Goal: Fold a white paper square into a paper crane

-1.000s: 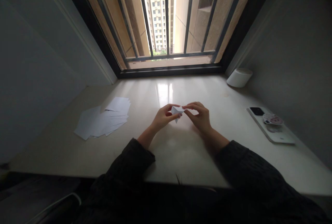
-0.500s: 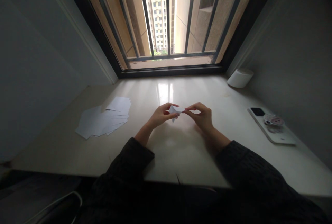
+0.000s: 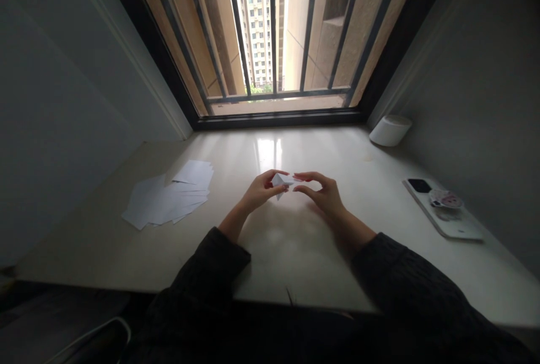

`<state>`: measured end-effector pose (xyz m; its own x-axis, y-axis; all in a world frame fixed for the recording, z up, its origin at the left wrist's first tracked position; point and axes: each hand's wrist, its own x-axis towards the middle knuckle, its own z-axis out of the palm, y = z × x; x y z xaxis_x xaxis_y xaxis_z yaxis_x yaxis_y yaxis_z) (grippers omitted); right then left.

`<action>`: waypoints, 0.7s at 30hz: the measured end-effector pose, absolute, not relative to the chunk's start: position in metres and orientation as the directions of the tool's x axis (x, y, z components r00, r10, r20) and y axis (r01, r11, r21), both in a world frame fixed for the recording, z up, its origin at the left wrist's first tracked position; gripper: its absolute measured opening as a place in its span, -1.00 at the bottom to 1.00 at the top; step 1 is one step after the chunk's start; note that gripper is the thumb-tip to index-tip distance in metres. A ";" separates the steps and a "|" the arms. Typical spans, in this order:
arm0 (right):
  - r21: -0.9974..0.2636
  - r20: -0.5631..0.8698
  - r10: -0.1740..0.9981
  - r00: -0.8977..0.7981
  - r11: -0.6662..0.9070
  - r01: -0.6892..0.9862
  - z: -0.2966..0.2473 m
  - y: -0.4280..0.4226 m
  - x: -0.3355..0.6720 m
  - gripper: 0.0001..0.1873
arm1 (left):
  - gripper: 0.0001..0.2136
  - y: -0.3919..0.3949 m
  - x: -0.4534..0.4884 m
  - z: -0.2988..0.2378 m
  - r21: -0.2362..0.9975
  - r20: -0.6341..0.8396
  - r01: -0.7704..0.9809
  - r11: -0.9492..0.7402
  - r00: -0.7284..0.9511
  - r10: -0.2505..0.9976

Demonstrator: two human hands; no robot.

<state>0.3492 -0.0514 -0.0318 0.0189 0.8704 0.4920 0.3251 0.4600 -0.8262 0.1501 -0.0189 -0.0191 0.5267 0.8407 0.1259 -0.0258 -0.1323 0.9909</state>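
A small piece of folded white paper [image 3: 279, 180] with pointed corners is held above the middle of the white counter [image 3: 291, 251]. My left hand [image 3: 262, 188] pinches it between thumb and fingers from the left side. To its right, my right hand [image 3: 323, 191] has its thumb and forefinger apart, with the paper's right tip close between them. Whether those right fingertips touch the paper I cannot make out.
Loose white paper sheets [image 3: 162, 201] lie overlapping on the left. At the right rest a phone [image 3: 453, 218] with a round grip on its back and a white cylinder-like object [image 3: 390, 131] by the wall. A barred window [image 3: 274, 119] stands behind.
My right thumb and forefinger have parted from their pinch on the paper's right tip. My left hand still holds the paper, in nearly the same place.
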 end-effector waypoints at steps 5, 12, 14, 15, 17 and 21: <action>-0.840 0.499 0.867 -0.007 0.485 0.245 -0.038 -0.050 0.348 -0.77 | -0.57 -0.019 0.150 -0.021 0.993 0.111 -0.029 -0.114 0.538 0.836; -0.816 0.531 0.847 0.012 0.508 0.276 -0.040 -0.050 0.348 -0.75 | -0.62 -0.021 0.154 -0.022 0.997 0.077 -0.054 -0.058 0.517 0.853; -0.804 0.542 0.840 0.024 0.511 0.305 -0.041 -0.050 0.347 -0.77 | -0.64 -0.022 0.155 -0.022 0.997 0.081 -0.057 -0.060 0.509 0.857; -0.798 0.546 0.837 0.030 0.509 0.321 -0.040 -0.051 0.346 -0.78 | -0.66 -0.023 0.156 -0.022 0.996 0.083 -0.053 -0.065 0.505 0.859; -0.788 0.552 0.833 0.039 0.506 0.350 -0.040 -0.052 0.344 -0.80 | -0.69 -0.023 0.157 -0.023 0.996 0.089 -0.020 -0.091 0.488 0.868; -0.782 0.549 0.834 0.055 0.488 0.387 -0.038 -0.053 0.343 -0.80 | -0.68 -0.025 0.159 -0.024 0.981 0.097 0.110 -0.161 0.444 0.891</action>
<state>0.3432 -0.0535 -0.0378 0.0553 0.8342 0.5486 0.3875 0.4885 -0.7818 0.1588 -0.0246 -0.0238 0.4436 0.8910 0.0966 0.1101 -0.1611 0.9808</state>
